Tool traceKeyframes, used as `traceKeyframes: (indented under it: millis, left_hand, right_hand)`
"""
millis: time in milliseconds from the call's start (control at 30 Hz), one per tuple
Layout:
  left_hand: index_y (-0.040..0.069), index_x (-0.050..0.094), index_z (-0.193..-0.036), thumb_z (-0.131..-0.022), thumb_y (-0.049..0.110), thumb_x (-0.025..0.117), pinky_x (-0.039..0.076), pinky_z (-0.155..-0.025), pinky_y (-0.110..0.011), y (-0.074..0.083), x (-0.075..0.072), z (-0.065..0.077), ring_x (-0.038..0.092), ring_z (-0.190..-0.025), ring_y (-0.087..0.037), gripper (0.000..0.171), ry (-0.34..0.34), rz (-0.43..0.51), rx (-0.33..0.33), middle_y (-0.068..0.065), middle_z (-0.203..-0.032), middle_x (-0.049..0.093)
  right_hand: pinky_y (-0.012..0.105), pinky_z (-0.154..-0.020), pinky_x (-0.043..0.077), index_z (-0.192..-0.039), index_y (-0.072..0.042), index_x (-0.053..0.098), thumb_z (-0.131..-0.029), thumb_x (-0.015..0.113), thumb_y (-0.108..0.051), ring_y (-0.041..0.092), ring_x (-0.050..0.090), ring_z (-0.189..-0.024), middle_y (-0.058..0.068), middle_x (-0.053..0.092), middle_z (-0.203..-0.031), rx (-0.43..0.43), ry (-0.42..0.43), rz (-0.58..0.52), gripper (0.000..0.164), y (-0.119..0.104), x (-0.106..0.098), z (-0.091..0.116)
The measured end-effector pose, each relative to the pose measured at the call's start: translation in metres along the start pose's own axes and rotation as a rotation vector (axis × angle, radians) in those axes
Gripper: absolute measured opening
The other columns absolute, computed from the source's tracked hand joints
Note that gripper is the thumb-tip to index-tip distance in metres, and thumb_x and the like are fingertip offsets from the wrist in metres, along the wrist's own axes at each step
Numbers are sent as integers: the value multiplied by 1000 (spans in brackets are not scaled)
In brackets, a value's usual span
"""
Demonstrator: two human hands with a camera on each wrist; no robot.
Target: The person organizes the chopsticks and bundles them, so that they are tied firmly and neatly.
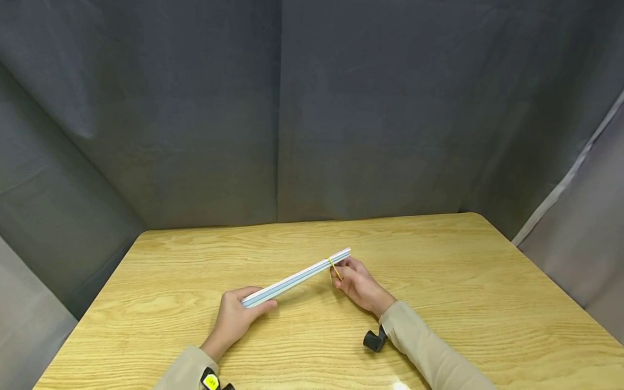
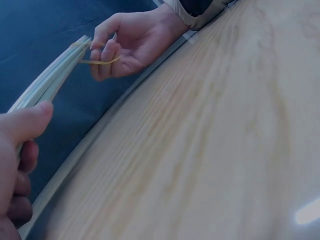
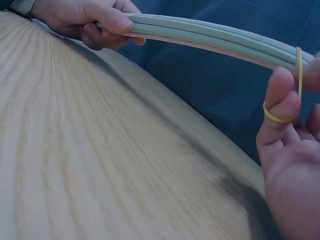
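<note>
Below dark curtains, over the middle of the worktop, a striped bundle slants well inside both side edges. The left hand has its grip round the near end; the right hand's fingers hook a yellow rubber band crossing the far end. Marks on the left cuff's yellow patch are too small to read.

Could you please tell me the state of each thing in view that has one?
Striped bundle: held above the table.
Yellow rubber band: looped round the bundle near its right end, stretched.
Left grip: holds the bundle's left end.
Right grip: holds the band, fingers curled.
</note>
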State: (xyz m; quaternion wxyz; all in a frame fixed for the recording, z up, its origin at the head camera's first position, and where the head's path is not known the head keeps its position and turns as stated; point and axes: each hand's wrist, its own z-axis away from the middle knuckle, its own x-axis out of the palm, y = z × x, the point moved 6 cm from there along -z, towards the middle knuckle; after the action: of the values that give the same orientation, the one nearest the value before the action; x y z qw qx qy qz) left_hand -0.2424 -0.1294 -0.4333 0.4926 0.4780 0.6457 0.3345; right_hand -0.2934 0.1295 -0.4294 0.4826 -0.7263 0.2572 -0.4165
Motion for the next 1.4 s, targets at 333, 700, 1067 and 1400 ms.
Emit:
traceKeyframes:
  millis: [333, 700, 1067, 1400]
  left_hand:
    - [5, 76, -90, -68, 19, 87, 48, -59, -22, 0, -2, 1, 58, -65, -9, 28, 95, 13, -95, -9, -88, 74]
    - [5, 76, -92, -69, 22, 87, 48, -63, -21, -2, -1, 3, 59, -70, -8, 30, 107, -8, -158, -10, -91, 75]
    - [1, 75, -92, -72, 17, 85, 48, -64, -22, -6, 1, 1, 57, -72, -12, 27, 42, 66, -254, -10, -91, 74]
    - [-1, 74, -93, -72, 21, 85, 48, -63, -22, -3, 2, 4, 58, -69, -12, 33, 109, 53, -215, -12, -90, 73]
  right_hand:
    - [23, -62, 48, -103, 8, 47, -83, 37, 16, 12, 54, -67, 7, 55, -78, -98, 378, 315, 24, -6, -3, -3]
    - [27, -73, 52, -73, 7, 58, -87, 41, 19, 28, 63, -76, 22, 66, -80, -156, 240, 863, 26, -6, 15, 0]
    - [36, -63, 57, -117, 16, 59, -84, 54, 24, 36, 66, -70, 28, 65, -90, -520, -124, 856, 34, -27, 57, 9]
    - [33, -75, 57, -153, -15, -12, -91, 62, 2, 17, 71, -78, 37, 49, -127, -345, 67, 345, 98, 1, 55, 5]
